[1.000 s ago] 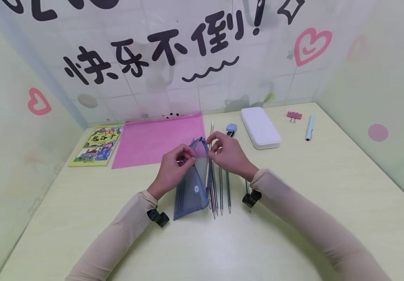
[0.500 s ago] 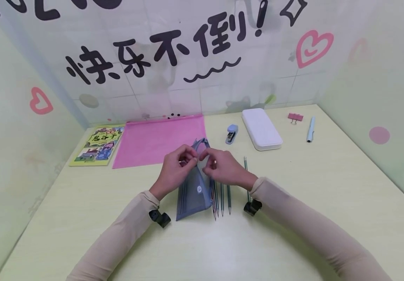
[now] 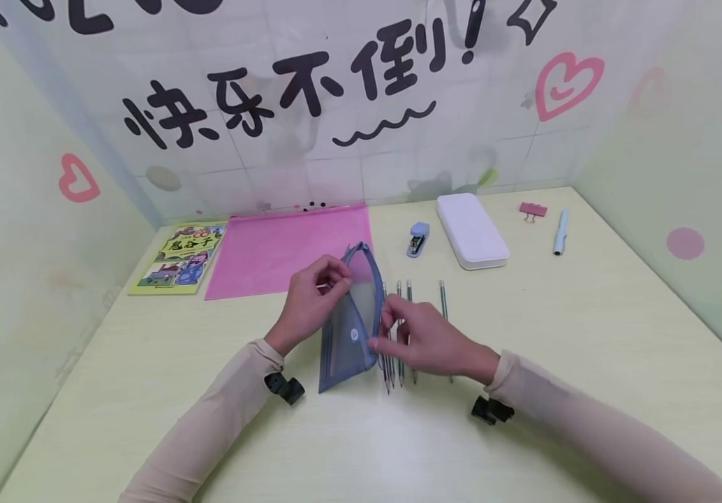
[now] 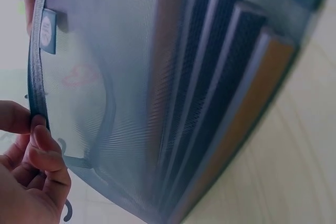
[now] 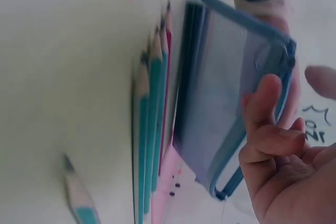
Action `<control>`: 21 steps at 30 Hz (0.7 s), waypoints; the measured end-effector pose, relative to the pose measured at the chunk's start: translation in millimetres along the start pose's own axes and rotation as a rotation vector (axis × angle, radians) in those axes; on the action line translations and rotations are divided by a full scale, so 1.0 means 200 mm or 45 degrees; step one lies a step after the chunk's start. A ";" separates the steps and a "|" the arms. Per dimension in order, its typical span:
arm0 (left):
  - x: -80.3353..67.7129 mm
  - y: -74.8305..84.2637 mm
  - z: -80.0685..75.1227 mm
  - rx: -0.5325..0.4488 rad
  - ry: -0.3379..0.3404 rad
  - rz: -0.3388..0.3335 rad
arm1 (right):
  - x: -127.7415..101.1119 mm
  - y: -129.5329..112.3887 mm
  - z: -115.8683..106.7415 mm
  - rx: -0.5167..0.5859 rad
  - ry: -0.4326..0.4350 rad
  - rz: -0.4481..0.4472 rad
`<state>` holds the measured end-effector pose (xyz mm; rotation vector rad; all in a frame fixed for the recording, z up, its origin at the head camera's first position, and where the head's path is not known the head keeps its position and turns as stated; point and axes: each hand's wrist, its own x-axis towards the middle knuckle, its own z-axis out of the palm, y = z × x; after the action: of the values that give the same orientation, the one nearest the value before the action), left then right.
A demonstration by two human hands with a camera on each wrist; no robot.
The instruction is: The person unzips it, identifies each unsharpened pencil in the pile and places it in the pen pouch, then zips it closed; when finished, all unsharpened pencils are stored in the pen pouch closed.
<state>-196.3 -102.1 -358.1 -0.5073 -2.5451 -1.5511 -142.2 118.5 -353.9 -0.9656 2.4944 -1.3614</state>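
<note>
The pouch (image 3: 351,318) is a blue-grey see-through mesh case with a zip edge, standing propped open near the middle of the bench (image 3: 587,335), pencils showing through its side; the left hand (image 3: 311,300) is pinching its top edge in curled fingers (image 4: 44,150); the right hand (image 3: 426,342) is resting over the pencils (image 3: 399,293) just beside it, fingers loosely bent, gripping nothing visible. The bench is pale green; walls with hearts and black lettering are closing it in.
</note>
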 end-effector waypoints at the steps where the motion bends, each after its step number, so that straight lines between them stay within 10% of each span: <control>1: 0.00 0.00 0.00 -0.001 0.001 0.000 | -0.02 0.00 0.01 -0.005 -0.023 -0.021; 14: 0.00 0.01 -0.02 -0.008 0.007 -0.034 | -0.08 -0.04 0.06 -0.073 -0.006 -0.222; 21: -0.10 0.06 -0.08 0.125 -0.162 0.060 | -0.07 -0.04 0.04 0.040 -0.003 -0.224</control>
<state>-174.7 -116.3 -346.7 -0.6682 -2.6656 -1.4135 -124.1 116.9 -354.4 -1.2036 2.4277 -1.4413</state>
